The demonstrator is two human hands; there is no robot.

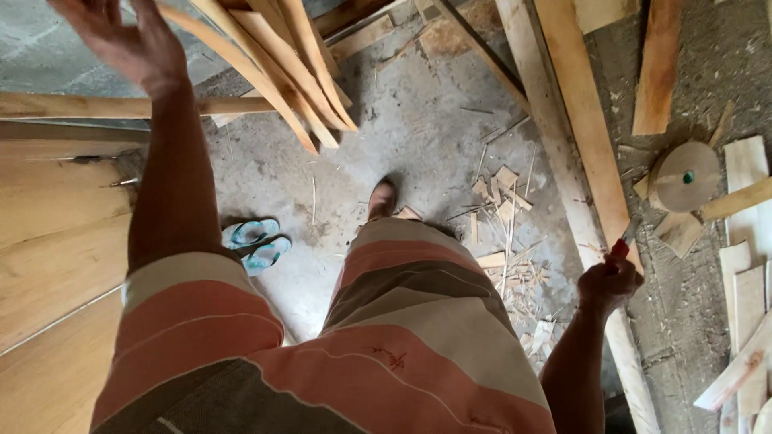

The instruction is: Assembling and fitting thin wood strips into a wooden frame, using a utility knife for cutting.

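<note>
Fingers spread wide, left hand (121,40) hovers by leaning wooden slats (281,72); right hand (607,281) grips a red-handled tool (618,249). Nudged slats could topple.

Dusty concrete floor (402,128) strewn with wood offcuts (507,201), planks (587,120) and flip-flops (256,243)

left hand (121,40): open, raised, just beside leaning slats (273,64); slats block passage rightward
left side: wood panels (56,241) wall it off
centre floor (402,128): bare concrete, free lane between slats and long planks (579,137)
right hand (607,281): fist on red handle (618,249), planks just beside
far right: round disc (683,177), board offcuts (748,305) crowd floor
near foot: offcut scraps (507,233), flip-flops (256,243)
</note>
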